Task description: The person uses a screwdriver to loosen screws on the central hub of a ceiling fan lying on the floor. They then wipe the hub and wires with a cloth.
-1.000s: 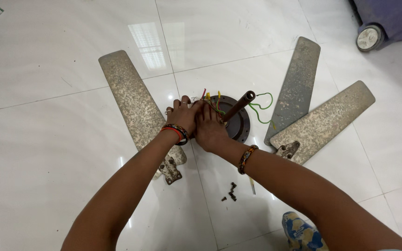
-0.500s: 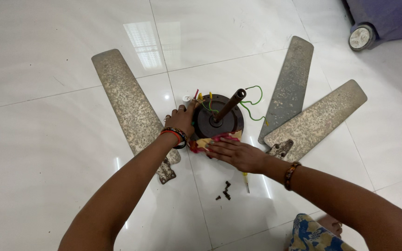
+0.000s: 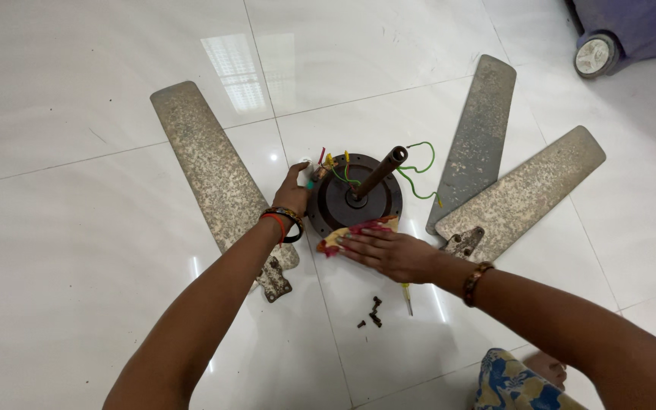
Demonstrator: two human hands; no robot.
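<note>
Both hands (image 3: 294,186) (image 3: 389,250) flank the fan motor (image 3: 354,201).

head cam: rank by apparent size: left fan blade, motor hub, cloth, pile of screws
1. left fan blade, clearly largest
2. motor hub
3. cloth, partly under the right hand, so its full extent is unsure
4. pile of screws, smallest

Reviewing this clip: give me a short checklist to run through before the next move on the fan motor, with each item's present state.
1. Left hand steadies the fan motor at its left edge: ok.
2. Right hand presses the cloth on the motor's near rim: ok.
3. Wires lie away from both hands: ok.
4. Loose screws lie on the floor away from the cloth: ok.
5. Screwdriver near the right hand: ok.
6. Firmness of the left grip: cannot tell.
</note>
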